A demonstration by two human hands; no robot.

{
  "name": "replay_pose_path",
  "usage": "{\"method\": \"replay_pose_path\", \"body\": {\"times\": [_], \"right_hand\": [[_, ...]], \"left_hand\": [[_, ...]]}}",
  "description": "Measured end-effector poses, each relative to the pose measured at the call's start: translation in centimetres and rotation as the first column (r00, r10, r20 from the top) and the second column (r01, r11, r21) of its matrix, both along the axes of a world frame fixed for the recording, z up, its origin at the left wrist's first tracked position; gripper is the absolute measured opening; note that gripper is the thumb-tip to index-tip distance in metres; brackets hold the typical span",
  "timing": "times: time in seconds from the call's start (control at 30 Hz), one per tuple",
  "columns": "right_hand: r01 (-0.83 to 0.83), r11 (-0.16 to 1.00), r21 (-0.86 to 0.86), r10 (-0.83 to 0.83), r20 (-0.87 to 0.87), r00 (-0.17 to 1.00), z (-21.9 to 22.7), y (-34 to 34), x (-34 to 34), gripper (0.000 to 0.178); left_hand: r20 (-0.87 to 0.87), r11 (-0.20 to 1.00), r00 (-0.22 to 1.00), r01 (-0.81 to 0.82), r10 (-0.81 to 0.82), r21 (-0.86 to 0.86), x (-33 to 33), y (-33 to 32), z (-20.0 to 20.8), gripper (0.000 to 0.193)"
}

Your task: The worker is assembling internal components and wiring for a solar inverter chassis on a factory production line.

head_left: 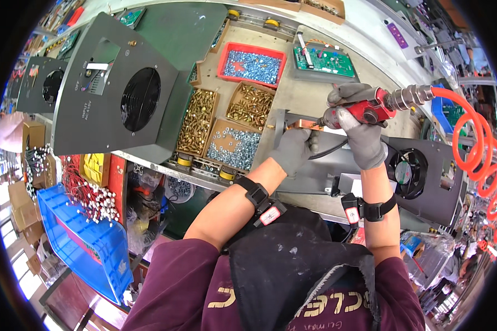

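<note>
My right hand point(363, 135), in a grey glove, grips a red pneumatic screwdriver point(373, 106) that lies roughly level, its tip to the left. A coiled orange-red air hose point(466, 124) runs from its metal fitting. The tip reaches toward a copper bar point(301, 124) inside a dark grey metal housing point(315, 171). Just below that bar, my gloved left hand point(294, 150) has its fingers closed close to the tip; whatever they hold is hidden. A black cable point(330, 150) curves between the hands. At the housing's right end sits a black fan point(407, 172).
Left of the housing are cardboard boxes of brass-coloured screws point(196, 121) and nuts point(234, 146), plus a red tray point(224, 59) of bluish hardware. A green circuit board point(331, 62) lies beyond. Another grey housing point(107, 94) stands left, above a blue crate point(83, 243) at the lower left.
</note>
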State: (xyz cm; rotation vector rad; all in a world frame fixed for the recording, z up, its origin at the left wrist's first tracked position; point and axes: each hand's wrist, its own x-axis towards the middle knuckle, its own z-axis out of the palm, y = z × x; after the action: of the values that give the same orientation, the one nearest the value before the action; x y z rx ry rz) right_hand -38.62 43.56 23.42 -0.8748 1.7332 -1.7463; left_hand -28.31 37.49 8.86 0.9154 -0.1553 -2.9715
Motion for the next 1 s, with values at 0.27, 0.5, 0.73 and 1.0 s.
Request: {"method": "replay_pose_path", "body": {"times": [0.27,0.5,0.73,1.0], "right_hand": [[0.018,1.000,0.012,-0.018,-0.030,0.999,0.4,-0.3,0.7,0.024],[0.022,0.999,0.036,-0.020,-0.073,0.997,0.4,-0.1,0.9,0.033],[0.043,0.999,-0.033,-0.046,-0.091,0.995,1.5,0.8,2.6,0.060],[0.472,0.700,0.536,0.258,-0.806,0.533,7.2,5.1,4.8,0.031]], "left_hand": [[-0.056,0.996,0.997,-0.061,0.057,-0.067,-0.3,0.8,-0.4,0.016],[0.130,0.998,0.990,-0.061,0.061,-0.003,-0.9,1.0,-0.8,0.018],[0.034,0.969,0.998,-0.040,0.050,-0.245,-0.6,1.4,-2.1,0.011],[0.207,0.997,0.977,0.027,-0.042,0.075,0.3,-1.4,2.5,0.014]]}}
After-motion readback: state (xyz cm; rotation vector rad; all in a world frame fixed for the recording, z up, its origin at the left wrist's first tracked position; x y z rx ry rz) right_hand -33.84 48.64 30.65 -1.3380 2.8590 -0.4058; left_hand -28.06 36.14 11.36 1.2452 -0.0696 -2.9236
